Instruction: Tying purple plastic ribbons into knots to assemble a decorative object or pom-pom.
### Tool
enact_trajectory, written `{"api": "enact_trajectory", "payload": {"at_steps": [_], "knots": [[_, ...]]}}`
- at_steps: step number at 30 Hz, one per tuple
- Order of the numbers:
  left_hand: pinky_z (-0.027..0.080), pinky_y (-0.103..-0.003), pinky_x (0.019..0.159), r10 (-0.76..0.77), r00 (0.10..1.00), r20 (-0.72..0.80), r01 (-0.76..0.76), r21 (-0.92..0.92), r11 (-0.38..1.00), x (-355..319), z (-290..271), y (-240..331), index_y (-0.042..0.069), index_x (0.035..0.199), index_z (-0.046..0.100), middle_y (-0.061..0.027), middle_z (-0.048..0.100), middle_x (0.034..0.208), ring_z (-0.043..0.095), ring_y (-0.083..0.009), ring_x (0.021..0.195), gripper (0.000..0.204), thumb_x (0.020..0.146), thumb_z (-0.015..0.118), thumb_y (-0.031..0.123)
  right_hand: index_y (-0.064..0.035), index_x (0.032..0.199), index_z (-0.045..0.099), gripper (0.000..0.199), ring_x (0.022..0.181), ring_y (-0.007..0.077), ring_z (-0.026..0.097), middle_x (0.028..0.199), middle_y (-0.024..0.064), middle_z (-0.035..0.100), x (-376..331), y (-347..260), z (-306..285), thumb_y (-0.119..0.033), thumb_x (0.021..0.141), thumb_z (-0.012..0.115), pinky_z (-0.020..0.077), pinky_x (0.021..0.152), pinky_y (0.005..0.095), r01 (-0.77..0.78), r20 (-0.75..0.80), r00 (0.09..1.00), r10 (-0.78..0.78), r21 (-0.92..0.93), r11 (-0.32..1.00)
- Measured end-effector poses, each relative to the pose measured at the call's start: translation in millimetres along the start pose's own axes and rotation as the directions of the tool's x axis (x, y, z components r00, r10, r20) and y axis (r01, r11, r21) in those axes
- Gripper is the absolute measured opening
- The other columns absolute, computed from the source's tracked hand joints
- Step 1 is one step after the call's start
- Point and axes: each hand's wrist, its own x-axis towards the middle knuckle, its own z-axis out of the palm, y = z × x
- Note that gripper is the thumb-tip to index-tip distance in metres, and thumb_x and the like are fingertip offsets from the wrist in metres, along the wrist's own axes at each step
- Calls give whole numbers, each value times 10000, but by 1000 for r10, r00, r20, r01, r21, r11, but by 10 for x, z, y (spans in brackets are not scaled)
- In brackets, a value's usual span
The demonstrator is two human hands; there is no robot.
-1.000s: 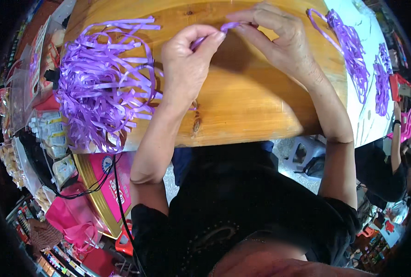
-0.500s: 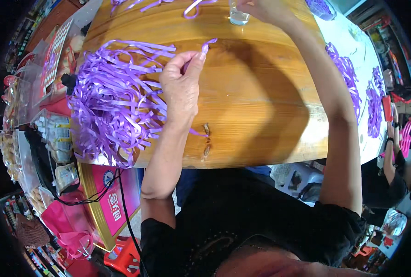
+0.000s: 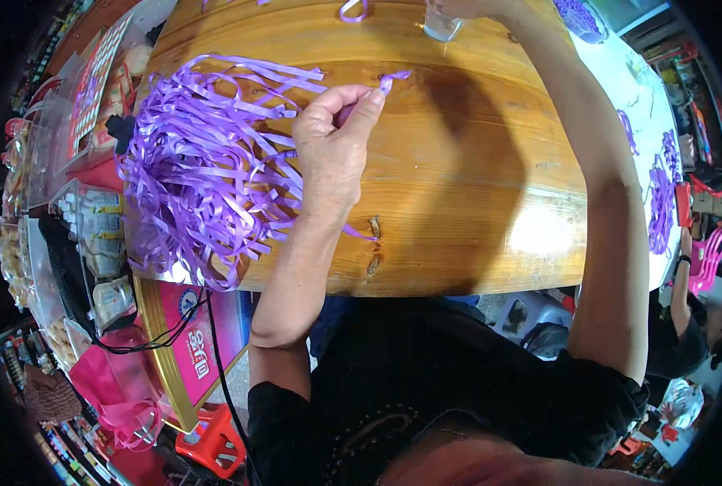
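Thumb and fingers of my left hand are closed in a pinch on a purple ribbon; its twisted end sticks up past the thumb tip. Beside that hand, on the left, lies a big tangled bundle of purple ribbons, dark at its tied end. At the far edge of the view my right hand is over the mouth of a small clear glass. The picture's upper edge cuts off its fingers, so their grip is hidden.
The wooden table carries a ribbon loop at the back. On a white surface to the right lie more ribbon bundles and a tub of purple pieces. Packaged goods crowd the left. Another person's arm shows at far right.
My view has shifted slightly, so the table contents sit a little differently. My left hand still pinches the ribbon, and my right hand stays at the glass.
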Motion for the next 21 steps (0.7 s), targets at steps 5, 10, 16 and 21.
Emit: {"api": "enact_trajectory", "payload": {"at_steps": [5, 10, 16, 21], "knots": [[207, -170, 360, 21, 999, 37, -23, 53, 998, 23, 41, -59, 48, 846, 646, 77, 495, 607, 310, 11, 441, 117, 798, 679, 149, -176, 770, 694, 200, 793, 169, 616, 805, 42, 662, -94, -82, -153, -336, 663, 637, 472, 712, 275, -41, 46, 998, 39, 35, 999], [204, -171, 357, 23, 999, -41, -18, 118, 993, -13, -95, -50, 43, 863, 648, 70, 510, 618, 317, 8, 433, 133, 796, 681, 153, -154, 816, 694, 182, 812, 176, 620, 831, 51, 669, -67, 123, 162, -300, 724, 635, 476, 708, 253, 260, -122, 965, -232, 565, 783], [301, -170, 502, 71, 996, 50, -74, 50, 996, 1, 47, -69, 2, 809, 652, 74, 516, 644, 387, -7, 567, 78, 790, 674, 75, -93, 968, 650, 187, 830, 245, 603, 807, 39, 631, -512, -351, 775, -142, 794, 603, 472, 777, 358, 765, -739, 557, -379, 279, 580], [323, -164, 516, 22, 994, 109, -20, -24, 1000, -35, 81, -25, 6, 815, 652, 72, 525, 653, 400, -6, 578, 80, 790, 677, 77, -98, 877, 649, 155, 851, 210, 590, 821, 28, 602, -765, -349, 719, -158, 745, 595, 452, 743, 384, 672, -575, 688, -442, 275, 688]]}}
